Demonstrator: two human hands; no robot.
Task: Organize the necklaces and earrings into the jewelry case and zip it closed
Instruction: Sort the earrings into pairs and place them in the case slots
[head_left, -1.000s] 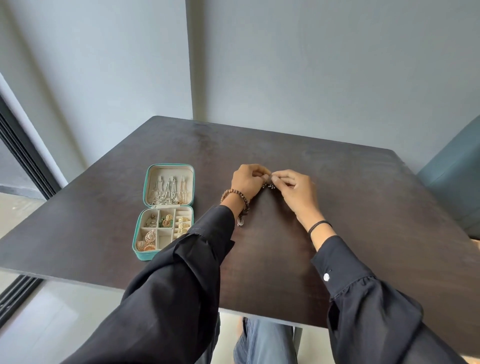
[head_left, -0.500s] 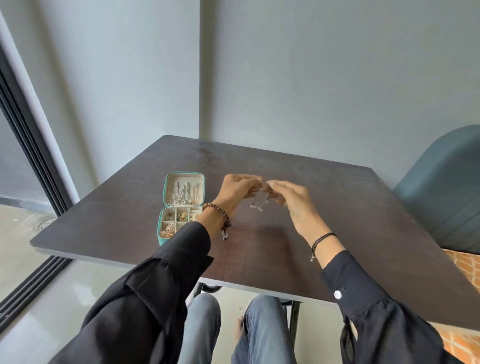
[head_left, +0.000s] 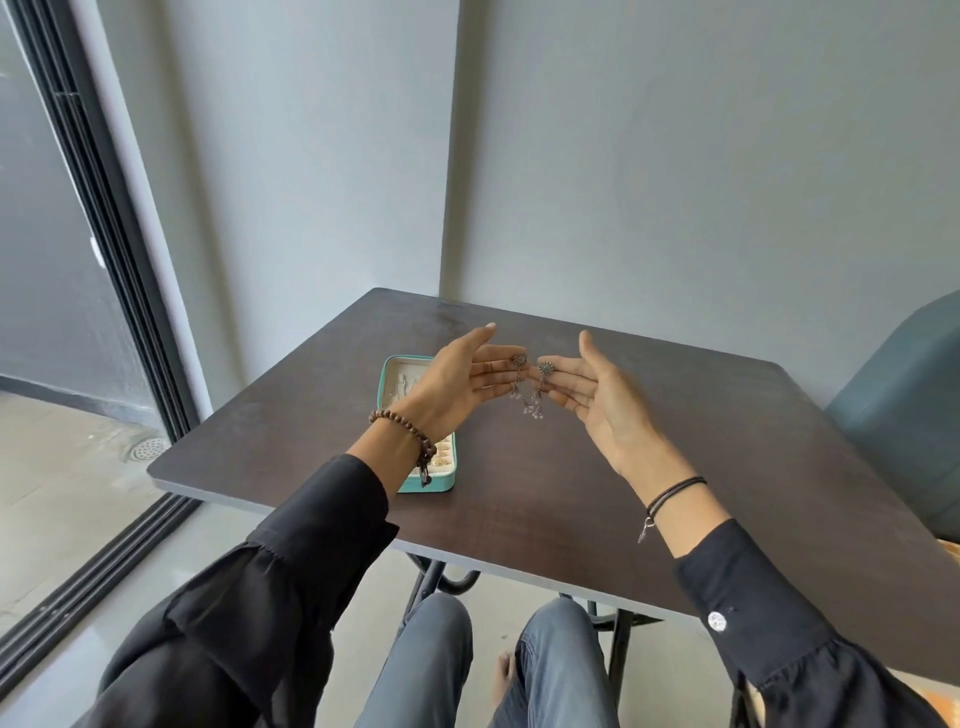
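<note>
The person holds both palms turned up above the middle of the bench (head_left: 519, 493). The left hand (head_left: 457, 387) and right hand (head_left: 605, 402) have their fingers straight and lying together, tips nearly meeting. A pair of drop earrings (head_left: 545, 369) sits at those tips, one per hand, with the dangles hanging free between, probably so the chains do not tangle. Whether the posts are nipped between fingers cannot be told. The open jewelry case (head_left: 440, 480) lies at 8 o'clock from the hands, near the bench's left edge and partly behind the left wrist. Bare bench spreads from 12 to 5 o'clock.
</note>
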